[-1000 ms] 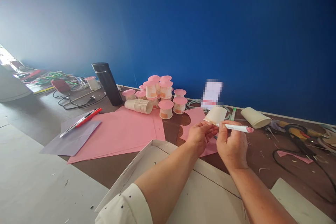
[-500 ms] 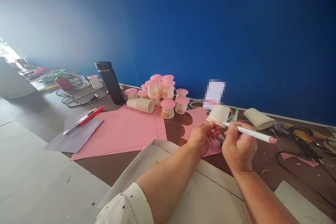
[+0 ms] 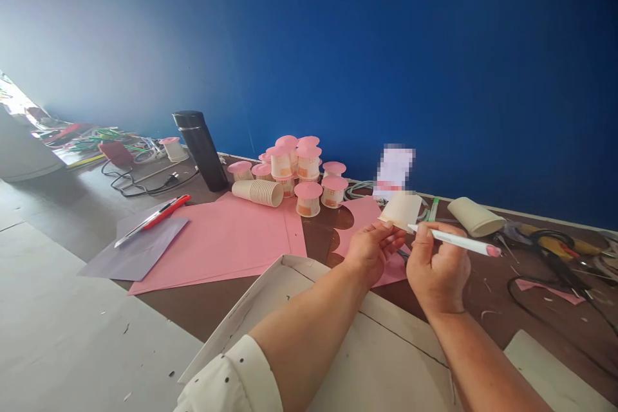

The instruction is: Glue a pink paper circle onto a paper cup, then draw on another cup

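My left hand [image 3: 371,251] is closed on the rim of an upside-down white paper cup [image 3: 402,209], near the right of the view. In my right hand [image 3: 440,270] is a white marker pen [image 3: 461,241] with a pink end; its tip is at the cup's lower side, and I cannot tell if it touches. Beneath the cup lies pink paper [image 3: 360,222] with rounded cut-outs along one edge. Left of the hands stand several upturned paper cups with pink disc tops [image 3: 308,190] and orange drawings, some of them stacked. A nested stack of plain paper cups [image 3: 258,194] lies beside them.
A black flask [image 3: 200,151] stands at the left. A red utility knife [image 3: 161,214] rests on purple paper [image 3: 132,254] over pink sheets [image 3: 222,244]. White board [image 3: 309,322] lies under my forearms. Another cup [image 3: 476,217] lies on its side, near cables [image 3: 555,270] at right.
The marker has shifted slightly, its pink end moving a little left and up. Both hands keep their holds on the cup and the marker.
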The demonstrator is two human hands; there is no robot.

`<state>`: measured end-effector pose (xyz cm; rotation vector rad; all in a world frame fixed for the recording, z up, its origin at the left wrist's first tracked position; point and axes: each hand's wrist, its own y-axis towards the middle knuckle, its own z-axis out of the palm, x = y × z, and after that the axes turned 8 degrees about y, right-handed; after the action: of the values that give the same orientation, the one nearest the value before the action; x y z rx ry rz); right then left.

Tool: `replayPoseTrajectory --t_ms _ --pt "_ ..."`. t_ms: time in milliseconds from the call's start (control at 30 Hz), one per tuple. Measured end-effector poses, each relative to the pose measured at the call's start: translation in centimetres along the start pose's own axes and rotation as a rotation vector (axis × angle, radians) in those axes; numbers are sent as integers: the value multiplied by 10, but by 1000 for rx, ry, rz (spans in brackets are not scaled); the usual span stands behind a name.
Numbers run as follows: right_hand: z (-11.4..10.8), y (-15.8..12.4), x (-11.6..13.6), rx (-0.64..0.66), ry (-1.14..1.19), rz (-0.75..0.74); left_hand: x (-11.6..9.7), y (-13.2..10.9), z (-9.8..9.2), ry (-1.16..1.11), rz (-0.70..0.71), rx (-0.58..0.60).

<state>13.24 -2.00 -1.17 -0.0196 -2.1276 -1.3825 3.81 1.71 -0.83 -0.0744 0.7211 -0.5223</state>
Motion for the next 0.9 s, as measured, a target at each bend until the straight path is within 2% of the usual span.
replayPoseTrajectory --t_ms 100,300,533,767,900 --pt "-1 0 2 -24 15 26 0 0 0 -10 5 -8" --pt "1 -1 0 30 -5 -38 -1 -1 2 -2 -3 13" --pt "-2 0 4 -44 -4 55 0 -1 2 -46 -9 -17" --pt "2 1 -1 38 -23 -54 1 2 -1 -30 -14 9" --pt "-1 1 1 -25 -11 18 -1 0 1 -39 -11 -5"
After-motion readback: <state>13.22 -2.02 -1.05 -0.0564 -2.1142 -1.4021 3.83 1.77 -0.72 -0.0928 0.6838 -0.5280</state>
